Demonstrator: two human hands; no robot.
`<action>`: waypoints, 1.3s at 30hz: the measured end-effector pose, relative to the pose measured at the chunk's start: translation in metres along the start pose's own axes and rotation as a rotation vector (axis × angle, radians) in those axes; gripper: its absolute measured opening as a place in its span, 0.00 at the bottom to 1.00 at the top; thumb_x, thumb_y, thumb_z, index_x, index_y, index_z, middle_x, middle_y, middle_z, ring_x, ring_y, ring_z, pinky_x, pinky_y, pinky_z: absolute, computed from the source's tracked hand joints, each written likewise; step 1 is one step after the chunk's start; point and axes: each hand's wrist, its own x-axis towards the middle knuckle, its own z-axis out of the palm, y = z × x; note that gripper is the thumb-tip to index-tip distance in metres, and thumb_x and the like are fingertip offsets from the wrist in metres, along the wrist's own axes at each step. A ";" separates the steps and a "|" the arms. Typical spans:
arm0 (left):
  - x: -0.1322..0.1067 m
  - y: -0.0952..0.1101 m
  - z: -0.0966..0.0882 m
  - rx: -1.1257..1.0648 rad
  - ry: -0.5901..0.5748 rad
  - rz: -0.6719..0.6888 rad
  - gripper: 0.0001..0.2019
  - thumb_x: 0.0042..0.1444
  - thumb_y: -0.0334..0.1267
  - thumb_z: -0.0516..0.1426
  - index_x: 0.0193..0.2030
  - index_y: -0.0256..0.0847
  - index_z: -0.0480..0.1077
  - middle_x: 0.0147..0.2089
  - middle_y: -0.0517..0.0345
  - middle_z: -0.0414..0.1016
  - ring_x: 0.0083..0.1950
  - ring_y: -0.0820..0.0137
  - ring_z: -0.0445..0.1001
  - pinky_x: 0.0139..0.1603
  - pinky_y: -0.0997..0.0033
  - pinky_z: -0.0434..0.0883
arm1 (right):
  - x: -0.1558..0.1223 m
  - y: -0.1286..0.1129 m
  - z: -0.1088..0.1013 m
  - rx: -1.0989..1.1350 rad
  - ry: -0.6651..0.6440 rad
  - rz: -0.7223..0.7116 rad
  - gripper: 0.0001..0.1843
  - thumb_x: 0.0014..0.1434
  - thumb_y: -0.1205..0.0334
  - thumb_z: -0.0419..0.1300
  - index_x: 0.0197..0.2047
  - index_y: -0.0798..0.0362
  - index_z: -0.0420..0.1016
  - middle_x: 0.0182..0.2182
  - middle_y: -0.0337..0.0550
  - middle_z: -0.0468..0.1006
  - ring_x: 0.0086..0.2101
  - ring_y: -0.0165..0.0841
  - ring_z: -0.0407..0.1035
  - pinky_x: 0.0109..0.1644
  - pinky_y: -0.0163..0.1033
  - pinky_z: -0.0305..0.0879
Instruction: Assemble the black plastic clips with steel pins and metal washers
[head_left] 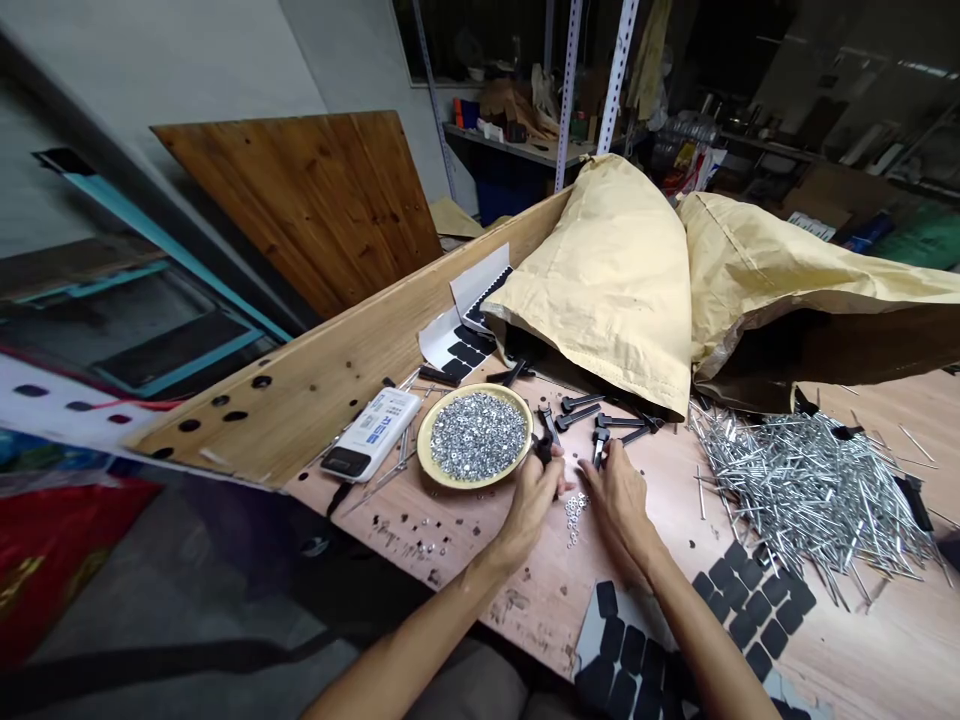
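Observation:
My left hand (531, 495) is closed around a small black plastic piece (543, 447), just right of a yellow bowl (424, 462) full of small silver nuts (478, 436). My right hand (621, 497) has its thumb and fingers on either side of a black T-shaped piece (599, 444) on the table. Between the hands lies a small scatter of loose nuts (575, 512). More black T-shaped pieces (581, 415) lie beyond, at the mouth of a yellow paper sack (607, 280).
A heap of thin metal rods (817, 500) covers the right side, below a second open sack (810, 250). Sheets of black pads (750, 600) lie near the front edge. A white device (373, 432) sits left of the bowl. A wooden board (337, 330) borders the table's left.

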 end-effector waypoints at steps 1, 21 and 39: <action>0.000 -0.001 0.003 -0.002 -0.023 -0.031 0.14 0.47 0.39 0.60 0.40 0.37 0.67 0.21 0.69 0.63 0.23 0.78 0.65 0.34 0.74 0.69 | 0.000 -0.002 0.001 0.004 0.011 -0.013 0.11 0.58 0.61 0.50 0.43 0.56 0.65 0.35 0.49 0.75 0.30 0.39 0.71 0.30 0.40 0.62; 0.017 -0.014 0.020 -0.238 -0.013 -0.280 0.18 0.37 0.39 0.68 0.35 0.35 0.72 0.29 0.56 0.75 0.29 0.70 0.75 0.29 0.73 0.72 | 0.053 0.038 -0.048 -0.189 -0.055 -0.347 0.23 0.51 0.69 0.56 0.52 0.57 0.70 0.41 0.53 0.75 0.40 0.41 0.66 0.43 0.44 0.63; -0.004 -0.021 0.031 -0.144 -0.240 -0.343 0.21 0.27 0.42 0.71 0.29 0.34 0.73 0.22 0.62 0.71 0.23 0.76 0.69 0.25 0.73 0.73 | -0.018 0.095 -0.074 -0.484 -0.022 0.413 0.15 0.57 0.74 0.48 0.33 0.60 0.77 0.34 0.62 0.76 0.34 0.47 0.74 0.33 0.45 0.64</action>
